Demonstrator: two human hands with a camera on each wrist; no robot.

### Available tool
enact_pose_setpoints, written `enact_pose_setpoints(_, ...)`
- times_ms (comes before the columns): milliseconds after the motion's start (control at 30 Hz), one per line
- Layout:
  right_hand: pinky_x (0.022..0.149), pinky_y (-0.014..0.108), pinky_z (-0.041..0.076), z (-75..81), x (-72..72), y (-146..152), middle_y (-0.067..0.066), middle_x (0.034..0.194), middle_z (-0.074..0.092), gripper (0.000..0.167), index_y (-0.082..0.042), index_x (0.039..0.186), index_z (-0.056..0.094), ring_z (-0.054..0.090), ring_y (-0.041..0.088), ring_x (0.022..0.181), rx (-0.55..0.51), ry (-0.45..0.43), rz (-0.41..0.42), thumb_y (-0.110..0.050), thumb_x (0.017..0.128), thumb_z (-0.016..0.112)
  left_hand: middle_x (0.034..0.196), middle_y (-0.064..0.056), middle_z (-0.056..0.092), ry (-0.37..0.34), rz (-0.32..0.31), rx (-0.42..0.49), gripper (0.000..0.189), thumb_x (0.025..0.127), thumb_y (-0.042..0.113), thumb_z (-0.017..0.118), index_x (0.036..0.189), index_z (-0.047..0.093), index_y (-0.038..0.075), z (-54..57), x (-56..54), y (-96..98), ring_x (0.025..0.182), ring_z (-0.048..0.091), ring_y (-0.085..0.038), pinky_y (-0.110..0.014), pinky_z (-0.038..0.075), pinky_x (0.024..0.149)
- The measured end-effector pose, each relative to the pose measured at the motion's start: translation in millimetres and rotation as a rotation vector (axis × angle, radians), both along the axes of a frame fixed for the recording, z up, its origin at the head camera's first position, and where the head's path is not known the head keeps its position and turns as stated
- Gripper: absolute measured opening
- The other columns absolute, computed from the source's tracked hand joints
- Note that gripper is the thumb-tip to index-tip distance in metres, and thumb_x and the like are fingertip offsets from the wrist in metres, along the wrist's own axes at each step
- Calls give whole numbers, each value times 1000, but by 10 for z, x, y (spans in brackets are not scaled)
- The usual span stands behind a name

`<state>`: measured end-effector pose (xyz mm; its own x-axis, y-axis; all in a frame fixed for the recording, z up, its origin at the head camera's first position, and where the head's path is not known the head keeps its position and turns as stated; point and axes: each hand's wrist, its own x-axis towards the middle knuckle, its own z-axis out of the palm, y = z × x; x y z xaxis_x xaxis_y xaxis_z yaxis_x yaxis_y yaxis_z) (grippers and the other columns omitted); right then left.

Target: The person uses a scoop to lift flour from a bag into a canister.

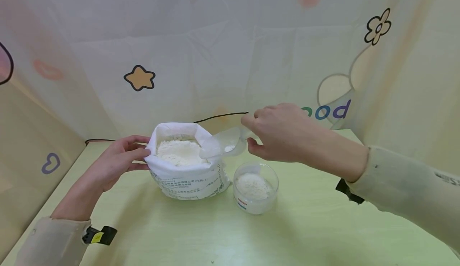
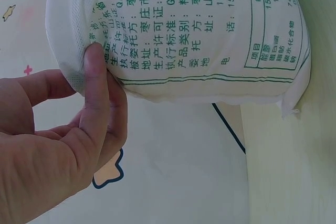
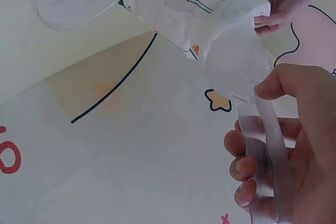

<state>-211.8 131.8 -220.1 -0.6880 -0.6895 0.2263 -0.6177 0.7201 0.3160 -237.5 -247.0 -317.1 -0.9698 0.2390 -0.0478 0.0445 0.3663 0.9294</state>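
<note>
A white cloth bag of flour (image 1: 190, 183), its rim folded outward, stands on the table with white flour (image 1: 177, 153) inside. My left hand (image 1: 120, 160) pinches the left side of that rim; the left wrist view shows the thumb and fingers on the folded edge (image 2: 65, 35). In my right hand (image 1: 278, 132) is a translucent plastic scoop (image 1: 224, 144), its handle (image 3: 273, 156) gripped by curled fingers. The scoop's lip is at the bag's right rim, and a little white powder shows in it. Right of the bag, a clear round container (image 1: 256, 205) holds more white flour.
The light green table (image 1: 201, 234) carries the bag and container. A pale printed curtain (image 1: 223, 66) hangs behind and at both sides. Black bands (image 1: 104, 235) sit at both cuffs.
</note>
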Motion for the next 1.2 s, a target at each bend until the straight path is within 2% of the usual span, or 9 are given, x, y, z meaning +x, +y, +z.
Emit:
enact_pose_setpoints(233, 43, 27, 38, 25, 12, -93, -4, 61, 47, 19, -14, 78, 56, 47, 15, 54, 22, 3, 8, -23, 89, 68, 137, -27, 52, 1, -6, -4, 53, 106, 16, 58, 150, 37, -8, 6, -9, -6, 102, 66, -21, -36, 60, 89)
enact_pose_setpoints(500, 42, 26, 21, 80, 41, -243, -3, 55, 36, 26, -14, 67, 49, 33, 15, 52, 60, -28, -33, -16, 88, 64, 135, -27, 53, 8, -9, -11, 52, 106, 16, 58, 148, 39, -8, 34, 8, -7, 103, 67, -23, -35, 60, 88)
enact_pose_setpoints(633, 42, 26, 26, 96, 47, -324, -3, 55, 39, 26, -14, 66, 52, 40, 17, 53, 93, -63, -55, -17, 89, 64, 135, -27, 52, 5, -7, -9, 52, 106, 16, 59, 147, 39, -8, 36, 10, -3, 103, 67, -24, -35, 60, 88)
enact_pose_setpoints(733, 41, 26, 32, 95, 51, -381, -3, 54, 43, 26, -14, 65, 53, 46, 19, 54, 112, -60, -70, -16, 89, 64, 135, -27, 52, 8, -9, -10, 52, 106, 16, 58, 148, 39, -8, 28, 4, -4, 102, 67, -24, -36, 60, 88)
enact_pose_setpoints(833, 40, 26, 33, 90, 61, -439, -3, 54, 44, 29, -15, 61, 52, 45, 18, 53, 128, -45, -87, -15, 87, 63, 135, -27, 53, 12, -14, -11, 52, 106, 15, 58, 148, 39, -8, 18, -2, -7, 102, 67, -24, -36, 60, 88)
enact_pose_setpoints(1033, 40, 26, 26, 102, 97, -564, -4, 56, 38, 32, -16, 57, 47, 32, 16, 53, 164, -29, -102, -10, 85, 62, 135, -27, 53, 18, -16, -9, 52, 106, 15, 58, 148, 39, -8, 11, -1, -6, 102, 67, -23, -36, 60, 88)
enact_pose_setpoints(1200, 43, 26, 18, 122, 111, -655, -4, 58, 29, 34, -17, 57, 42, 23, 16, 56, 195, 0, -70, -1, 82, 59, 134, -27, 53, 15, -12, -5, 52, 106, 14, 58, 148, 39, -8, 8, -3, -2, 101, 67, -23, -35, 60, 87)
